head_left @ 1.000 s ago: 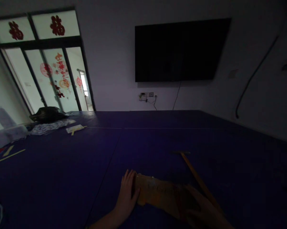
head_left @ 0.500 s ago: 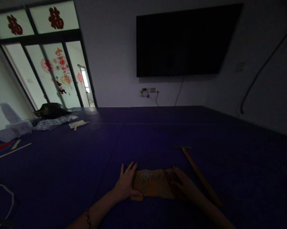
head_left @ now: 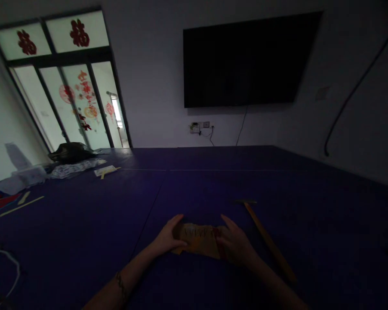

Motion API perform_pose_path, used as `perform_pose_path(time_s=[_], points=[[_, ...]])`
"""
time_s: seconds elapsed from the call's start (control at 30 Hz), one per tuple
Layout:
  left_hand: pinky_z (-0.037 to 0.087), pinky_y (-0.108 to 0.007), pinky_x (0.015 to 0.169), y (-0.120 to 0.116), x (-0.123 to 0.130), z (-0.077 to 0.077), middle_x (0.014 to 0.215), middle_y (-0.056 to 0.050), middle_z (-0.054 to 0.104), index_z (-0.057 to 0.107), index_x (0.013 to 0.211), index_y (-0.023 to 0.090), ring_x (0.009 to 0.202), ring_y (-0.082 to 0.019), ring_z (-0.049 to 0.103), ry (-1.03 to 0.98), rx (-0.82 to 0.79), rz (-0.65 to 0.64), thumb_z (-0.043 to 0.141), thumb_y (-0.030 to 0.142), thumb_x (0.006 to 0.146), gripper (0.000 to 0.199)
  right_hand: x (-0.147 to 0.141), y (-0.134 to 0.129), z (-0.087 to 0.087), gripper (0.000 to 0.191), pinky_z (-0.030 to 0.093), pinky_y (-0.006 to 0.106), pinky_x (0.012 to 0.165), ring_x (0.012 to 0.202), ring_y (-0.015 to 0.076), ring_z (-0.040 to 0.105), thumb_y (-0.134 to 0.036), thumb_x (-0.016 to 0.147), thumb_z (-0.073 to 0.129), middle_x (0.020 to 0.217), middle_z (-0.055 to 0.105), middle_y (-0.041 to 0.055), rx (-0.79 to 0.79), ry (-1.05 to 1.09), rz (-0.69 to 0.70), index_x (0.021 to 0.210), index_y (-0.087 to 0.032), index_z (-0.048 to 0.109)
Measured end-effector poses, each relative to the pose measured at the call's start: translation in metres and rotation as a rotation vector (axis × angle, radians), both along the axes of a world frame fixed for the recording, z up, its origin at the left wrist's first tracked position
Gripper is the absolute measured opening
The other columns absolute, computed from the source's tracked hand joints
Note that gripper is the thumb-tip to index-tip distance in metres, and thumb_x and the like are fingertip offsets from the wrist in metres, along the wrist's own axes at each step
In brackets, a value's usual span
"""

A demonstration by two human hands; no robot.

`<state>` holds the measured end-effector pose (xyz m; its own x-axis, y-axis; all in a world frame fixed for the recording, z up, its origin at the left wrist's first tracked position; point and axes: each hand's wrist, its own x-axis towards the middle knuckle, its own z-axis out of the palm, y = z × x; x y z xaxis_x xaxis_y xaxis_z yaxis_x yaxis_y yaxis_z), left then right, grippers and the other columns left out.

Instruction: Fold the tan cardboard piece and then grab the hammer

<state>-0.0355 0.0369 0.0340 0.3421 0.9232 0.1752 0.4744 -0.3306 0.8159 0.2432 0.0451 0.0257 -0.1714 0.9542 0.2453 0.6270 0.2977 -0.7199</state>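
Observation:
A flat brown rectangular piece (head_left: 198, 240) with a row of dark marks and a dark red band lies low in the middle of the head view. It is too dim to tell its material. My left hand (head_left: 168, 236) grips its left end, thumb on the near side and fingers on the far edge. Over the right end, by the red band, my right hand (head_left: 235, 243) is closed, partly covering the piece. To the right of that hand lies a hammer (head_left: 267, 239) with a long wooden handle, its thin metal head pointing away from me.
A purple-blue covered table (head_left: 194, 185) stretches to the wall. On its left are yellow strips (head_left: 21, 206), a white packet (head_left: 105, 171), a patterned cloth (head_left: 74, 167), a dark bag (head_left: 72, 152) and a white cable (head_left: 15, 262). A television (head_left: 248, 62) hangs ahead.
Both hands have shifted with the brown piece slightly away from me, and it looks a little tilted now. My right hand has moved left over its right end. The view has shifted slightly.

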Motion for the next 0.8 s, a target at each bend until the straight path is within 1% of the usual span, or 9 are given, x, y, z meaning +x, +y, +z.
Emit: perform_pose_path(time_s=[0.1,0.2,0.27,0.3,0.4,0.47,0.57,0.67,0.8], points=[[0.021,-0.045,0.108,0.011,0.015,-0.012,0.138,-0.015,0.038,0.038,0.132,0.02,0.129,-0.028,0.033,-0.329,-0.094,-0.138,0.077,0.05,0.05,0.096,-0.005,0.001,-0.003,0.065,0.034,0.048,0.102,0.121,0.0287,0.044,-0.045,0.065,0.062,0.131,0.05,0.0133,-0.088,0.28,0.126,0.123,-0.02,0.049],[0.023,-0.047,0.107,0.021,0.026,-0.029,0.136,-0.015,0.041,0.051,0.122,0.02,0.128,-0.031,0.034,-0.497,-0.15,-0.173,0.078,0.056,0.039,0.094,-0.009,-0.002,-0.011,0.061,0.037,0.047,0.1,0.12,0.0286,0.046,-0.055,0.067,0.059,0.128,0.053,0.0116,-0.168,0.46,0.194,0.118,-0.023,0.055],[0.027,-0.048,0.104,0.023,0.027,-0.034,0.134,-0.015,0.043,0.06,0.112,0.02,0.126,-0.032,0.037,-0.515,-0.159,-0.181,0.078,0.057,0.039,0.083,-0.01,-0.007,-0.01,0.059,0.038,0.047,0.098,0.116,0.0291,0.05,-0.058,0.067,0.058,0.123,0.058,0.0114,-0.222,0.523,0.225,0.114,-0.023,0.058],[0.028,-0.048,0.103,0.023,0.027,-0.034,0.133,-0.014,0.044,0.063,0.107,0.02,0.124,-0.032,0.038,-0.507,-0.165,-0.189,0.078,0.056,0.041,0.077,-0.011,-0.01,-0.008,0.057,0.039,0.047,0.097,0.113,0.0293,0.052,-0.058,0.066,0.058,0.12,0.06,0.0114,-0.25,0.563,0.248,0.112,-0.023,0.06],[0.03,-0.047,0.102,0.018,0.025,-0.025,0.128,-0.011,0.05,0.068,0.097,0.021,0.12,-0.03,0.044,-0.424,-0.178,-0.205,0.077,0.053,0.048,0.06,-0.013,-0.016,0.002,0.05,0.043,0.044,0.092,0.105,0.0287,0.058,-0.054,0.068,0.059,0.111,0.065,0.0102,-0.3,0.688,0.326,0.105,-0.021,0.063],[0.03,-0.044,0.102,0.013,0.025,-0.015,0.125,-0.01,0.053,0.07,0.092,0.021,0.117,-0.028,0.047,-0.356,-0.172,-0.203,0.075,0.049,0.055,0.046,-0.011,-0.017,0.006,0.042,0.044,0.042,0.091,0.103,0.0281,0.059,-0.049,0.07,0.06,0.108,0.067,0.0082,-0.305,0.678,0.345,0.102,-0.023,0.066],[0.033,-0.04,0.101,0.009,0.026,-0.006,0.122,-0.009,0.055,0.072,0.089,0.021,0.113,-0.026,0.05,-0.317,-0.158,-0.21,0.068,0.046,0.067,0.034,-0.006,-0.013,0.003,0.037,0.042,0.043,0.094,0.104,0.0283,0.059,-0.048,0.072,0.058,0.107,0.067,0.0063,-0.278,0.557,0.297,0.1,-0.025,0.068],[0.034,-0.039,0.1,0.007,0.027,-0.004,0.121,-0.008,0.057,0.071,0.091,0.021,0.112,-0.024,0.051,-0.297,-0.131,-0.208,0.056,0.049,0.076,0.036,-0.001,-0.008,-0.004,0.042,0.04,0.045,0.096,0.106,0.0298,0.057,-0.054,0.073,0.054,0.107,0.067,0.0065,-0.251,0.485,0.234,0.099,-0.025,0.069],[0.035,-0.038,0.099,0.006,0.03,-0.006,0.117,-0.008,0.06,0.071,0.093,0.02,0.109,-0.023,0.053,-0.308,-0.092,-0.183,0.05,0.052,0.079,0.04,0.002,-0.006,-0.008,0.048,0.041,0.045,0.095,0.105,0.0309,0.057,-0.059,0.072,0.052,0.106,0.068,0.0067,-0.263,0.458,0.192,0.099,-0.024,0.069]])
